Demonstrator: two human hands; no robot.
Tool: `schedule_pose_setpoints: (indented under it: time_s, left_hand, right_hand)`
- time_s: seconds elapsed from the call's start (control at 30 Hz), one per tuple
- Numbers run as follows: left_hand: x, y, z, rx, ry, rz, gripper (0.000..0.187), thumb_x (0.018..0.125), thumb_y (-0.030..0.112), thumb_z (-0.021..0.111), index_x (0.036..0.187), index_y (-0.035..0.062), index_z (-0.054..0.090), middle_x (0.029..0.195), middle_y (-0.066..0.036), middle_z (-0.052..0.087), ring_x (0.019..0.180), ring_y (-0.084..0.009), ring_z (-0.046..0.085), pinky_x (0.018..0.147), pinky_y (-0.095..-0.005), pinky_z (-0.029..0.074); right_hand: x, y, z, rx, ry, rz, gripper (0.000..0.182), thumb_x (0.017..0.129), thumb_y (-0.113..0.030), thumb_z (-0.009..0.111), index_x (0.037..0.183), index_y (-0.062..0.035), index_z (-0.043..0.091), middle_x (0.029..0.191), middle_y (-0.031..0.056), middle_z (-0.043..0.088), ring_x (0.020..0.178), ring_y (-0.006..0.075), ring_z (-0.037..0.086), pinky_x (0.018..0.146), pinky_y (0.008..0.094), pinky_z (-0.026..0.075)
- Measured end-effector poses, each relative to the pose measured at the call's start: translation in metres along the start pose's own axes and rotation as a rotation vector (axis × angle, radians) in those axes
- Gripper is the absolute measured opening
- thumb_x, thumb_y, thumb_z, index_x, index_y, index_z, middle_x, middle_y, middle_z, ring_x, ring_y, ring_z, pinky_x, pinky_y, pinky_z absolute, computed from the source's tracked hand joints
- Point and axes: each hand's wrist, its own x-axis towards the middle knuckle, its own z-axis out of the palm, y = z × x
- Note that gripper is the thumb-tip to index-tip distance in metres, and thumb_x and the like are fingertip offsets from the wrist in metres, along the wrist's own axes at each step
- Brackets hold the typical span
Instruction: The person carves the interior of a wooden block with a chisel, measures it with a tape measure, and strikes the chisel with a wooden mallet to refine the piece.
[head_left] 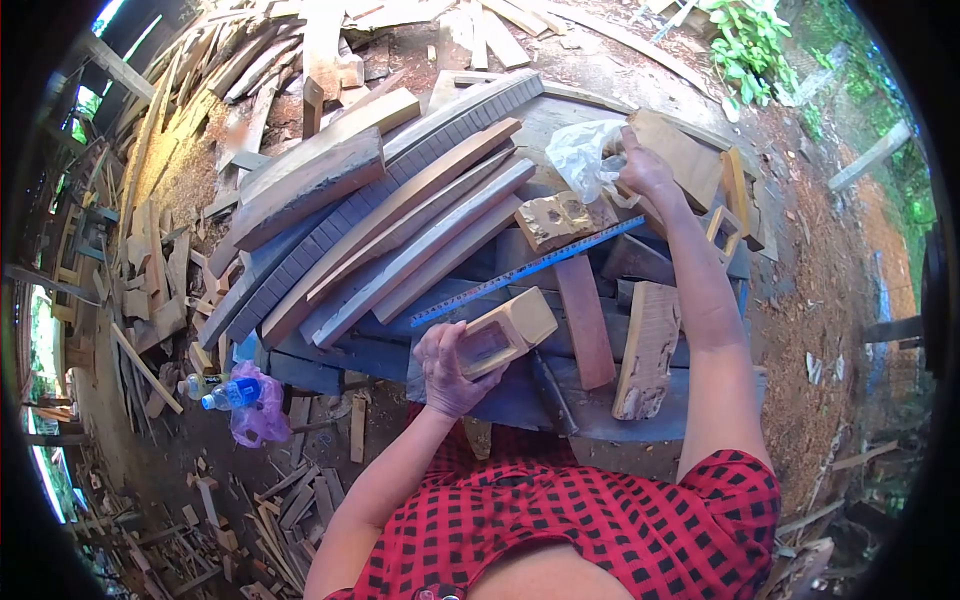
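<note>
In the head view, my left hand (452, 372) is wrapped round a small block-shaped wooden piece (505, 332) with a recess in its side, held tilted above the near part of the workbench (655, 425). My right hand (645, 170) reaches to the far side and grips a crumpled white plastic bag (583, 158). Just below that bag lies a rough wood block (565, 218) with pitted marks. A blue measuring rule (525, 270) runs slantwise between my hands. Near the left hand, a dark rod-like tool (553, 392) rests on the bench.
Long curved timbers (400, 235) are stacked on the bench's left. Short boards (648, 350) lie at the near right, with a small wooden frame (722, 235) farther right. Plastic bottles (232, 393) and a purple bag (262, 415) are at the left edge. Wood scraps (300, 510) litter the ground.
</note>
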Motion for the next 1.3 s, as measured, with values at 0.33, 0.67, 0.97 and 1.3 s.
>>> schedule_pose_setpoints:
  time_s: [0.33, 0.67, 0.97, 1.3]
  left_hand:
    - [0.0, 0.002, -0.001, -0.023, 0.012, 0.008, 0.089, 0.059, 0.036, 0.088, 0.132, 0.0123, 0.043, 0.117, -0.011, 0.054, 0.11, -0.032, 0.052, 0.095, -0.0457, 0.038]
    - [-0.019, 0.018, -0.05, -0.211, 0.164, -0.04, 0.058, 0.078, 0.031, 0.075, 0.127, 0.0091, 0.053, 0.114, -0.016, 0.056, 0.114, -0.0356, 0.051, 0.1, -0.0452, 0.039]
    - [-0.129, 0.035, -0.121, -0.49, -0.123, -0.239, 0.021, 0.086, 0.024, 0.063, 0.09, 0.0038, 0.067, 0.082, -0.018, 0.064, 0.08, -0.0366, 0.064, 0.07, -0.0447, 0.049]
    - [-0.201, -0.003, -0.181, -0.852, 0.149, -0.639, 0.018, 0.085, 0.016, 0.064, 0.089, -0.001, 0.069, 0.072, -0.01, 0.067, 0.061, -0.015, 0.065, 0.056, -0.031, 0.052]
  right_hand:
    - [-0.103, -0.003, -0.024, 0.557, 0.201, -0.216, 0.044, 0.074, -0.003, 0.062, 0.118, -0.0032, 0.062, 0.078, 0.0094, 0.062, 0.069, 0.0152, 0.06, 0.065, 0.0281, 0.047]
    - [-0.318, -0.115, -0.002, 0.894, -0.292, -0.567, 0.039, 0.077, 0.005, 0.06, 0.115, -0.003, 0.057, 0.076, -0.0023, 0.052, 0.066, 0.0059, 0.048, 0.062, 0.0217, 0.041]
    - [-0.376, -0.191, 0.041, 0.79, -0.69, -0.759, 0.042, 0.076, 0.011, 0.061, 0.113, -0.0056, 0.05, 0.076, 0.0003, 0.057, 0.07, 0.0082, 0.055, 0.067, 0.0237, 0.044]
    - [-0.405, -0.268, 0.057, 0.948, -0.811, -0.697, 0.06, 0.079, 0.004, 0.066, 0.134, -0.0058, 0.045, 0.084, 0.0025, 0.059, 0.072, 0.0078, 0.056, 0.063, 0.0201, 0.045]
